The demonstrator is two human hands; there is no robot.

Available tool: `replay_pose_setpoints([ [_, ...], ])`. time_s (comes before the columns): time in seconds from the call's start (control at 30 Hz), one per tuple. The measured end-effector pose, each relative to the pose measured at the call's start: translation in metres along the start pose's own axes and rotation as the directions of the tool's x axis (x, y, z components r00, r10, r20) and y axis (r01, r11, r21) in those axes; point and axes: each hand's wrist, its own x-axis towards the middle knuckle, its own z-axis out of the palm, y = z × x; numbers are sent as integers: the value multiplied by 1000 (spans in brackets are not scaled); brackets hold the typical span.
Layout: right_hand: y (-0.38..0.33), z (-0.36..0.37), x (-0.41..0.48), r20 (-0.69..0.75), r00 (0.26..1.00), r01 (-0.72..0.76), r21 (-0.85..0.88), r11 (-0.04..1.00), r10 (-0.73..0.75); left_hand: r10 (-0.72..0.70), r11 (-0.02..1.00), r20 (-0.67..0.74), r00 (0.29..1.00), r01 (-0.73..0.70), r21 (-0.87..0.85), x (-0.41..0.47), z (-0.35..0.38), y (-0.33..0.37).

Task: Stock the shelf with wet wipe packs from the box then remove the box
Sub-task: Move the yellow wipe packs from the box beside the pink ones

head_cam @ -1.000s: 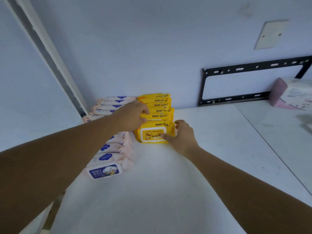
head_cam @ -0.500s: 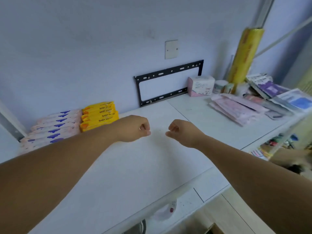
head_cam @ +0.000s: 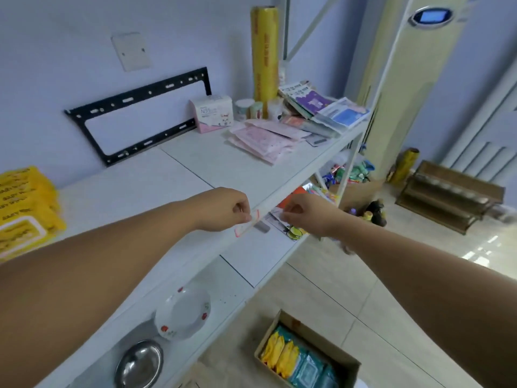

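A row of yellow wet wipe packs (head_cam: pixel 25 208) stands on the white shelf (head_cam: pixel 145 189) at the far left. On the floor below lies an open cardboard box (head_cam: pixel 305 357) holding yellow and teal wipe packs. My left hand (head_cam: pixel 226 210) hovers over the shelf's front edge with its fingers curled, holding nothing. My right hand (head_cam: pixel 305 217) hangs just past the edge, fingers loosely curled and empty. Both hands are well above the box.
A pink tissue box (head_cam: pixel 214 113), paper packets (head_cam: pixel 268 138), magazines (head_cam: pixel 321 107) and a yellow film roll (head_cam: pixel 264 49) crowd the shelf's right end. A floral plate (head_cam: pixel 181 315) and a steel bowl (head_cam: pixel 140 365) sit on the lower shelf. An air conditioner tower (head_cam: pixel 402 79) stands at right.
Both hands let go of the yellow packs and drew back to the shelf's front edge. My view swung right and down, bringing the floor box into sight.
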Motion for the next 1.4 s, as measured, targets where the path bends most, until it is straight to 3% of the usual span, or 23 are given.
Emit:
replay_pose_setpoints([
  [0.27,142,23,-70,182,973,-127,-80,989,140,-2,999,224,975,-7,42,26,106,82],
  [0.57,207,89,-95,399,882,-253,-51,966,252,-87,996,433,897,74,47,23,203,87],
  [0.87,270,182,-103,523,757,-440,-37,897,393,-138,983,584,800,182,-17,45,317,59],
  [1.17,359,312,-80,488,736,-539,2,842,470,-181,965,643,744,259,-28,86,472,2],
  [1.4,417,421,-69,572,660,-569,-42,821,486,-200,952,709,676,305,-22,111,598,-50],
])
